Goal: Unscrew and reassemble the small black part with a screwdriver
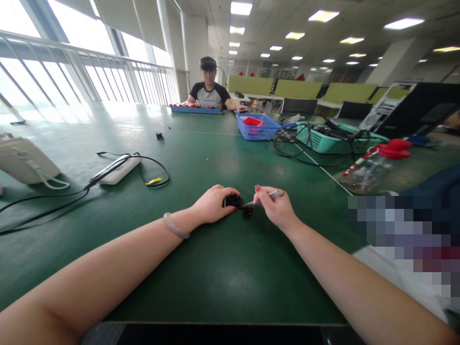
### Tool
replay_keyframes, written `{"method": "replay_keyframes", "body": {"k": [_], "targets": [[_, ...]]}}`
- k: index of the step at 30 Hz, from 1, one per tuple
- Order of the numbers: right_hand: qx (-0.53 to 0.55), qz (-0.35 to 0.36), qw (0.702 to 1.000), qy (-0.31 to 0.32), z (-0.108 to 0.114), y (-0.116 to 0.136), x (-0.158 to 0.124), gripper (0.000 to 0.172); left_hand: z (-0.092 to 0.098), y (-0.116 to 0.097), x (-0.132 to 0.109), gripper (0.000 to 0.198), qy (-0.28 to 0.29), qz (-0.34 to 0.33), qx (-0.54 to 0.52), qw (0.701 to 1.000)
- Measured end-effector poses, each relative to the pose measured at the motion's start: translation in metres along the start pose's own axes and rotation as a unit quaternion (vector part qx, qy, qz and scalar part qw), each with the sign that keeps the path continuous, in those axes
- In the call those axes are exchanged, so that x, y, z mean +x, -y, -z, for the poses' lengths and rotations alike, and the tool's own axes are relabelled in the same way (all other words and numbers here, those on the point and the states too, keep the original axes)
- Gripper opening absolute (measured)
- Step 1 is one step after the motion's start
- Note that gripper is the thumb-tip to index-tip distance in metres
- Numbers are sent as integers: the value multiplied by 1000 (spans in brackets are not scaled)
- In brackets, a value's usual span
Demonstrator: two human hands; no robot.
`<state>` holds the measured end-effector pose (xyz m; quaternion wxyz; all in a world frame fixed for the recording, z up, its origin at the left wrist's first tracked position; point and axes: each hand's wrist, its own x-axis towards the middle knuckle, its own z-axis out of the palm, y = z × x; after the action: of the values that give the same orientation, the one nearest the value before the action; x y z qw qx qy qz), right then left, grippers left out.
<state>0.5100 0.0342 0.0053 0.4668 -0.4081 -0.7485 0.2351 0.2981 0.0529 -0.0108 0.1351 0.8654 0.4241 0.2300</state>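
The left hand (214, 205) pinches a black part (233, 201) against the green surface (223, 282). The right hand (276, 207) pinches a slim tool (274, 194), tip close beside the part; contact is unclear. A small dark piece (247, 212) lies near. A loose left grip could cause slipping; a stray tip could scatter the piece.

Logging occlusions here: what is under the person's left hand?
The left hand holds a black object, part of which shows between thumb and fingers; the rest, and anything beneath the palm, is covered.
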Motion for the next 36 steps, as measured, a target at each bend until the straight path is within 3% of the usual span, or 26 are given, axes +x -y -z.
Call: {"method": "replay_keyframes", "body": {"k": [6, 13, 21, 30, 36], "targets": [[-66, 68, 994, -45, 3, 6, -1, 45, 0, 0, 0, 39, 2, 0, -7, 1000], [-22, -12, 999, -24, 4, -2, 2, 44, 0, 1, 0, 39, 14, -5, -9, 1000], [-30, -15, 999, -14, 5, 1, 1, 41, -1, -1, 0, 41, 18, 11, 6, 1000], [71, -43, 996, -17, 2, -10, 3, 5, -4, -1, -1, 43, 14, 5, 9, 1000], [55, -73, 996, -27, 0, -11, 4, 15, -5, 2, -1, 47, 18, -8, 5, 1000]]}}
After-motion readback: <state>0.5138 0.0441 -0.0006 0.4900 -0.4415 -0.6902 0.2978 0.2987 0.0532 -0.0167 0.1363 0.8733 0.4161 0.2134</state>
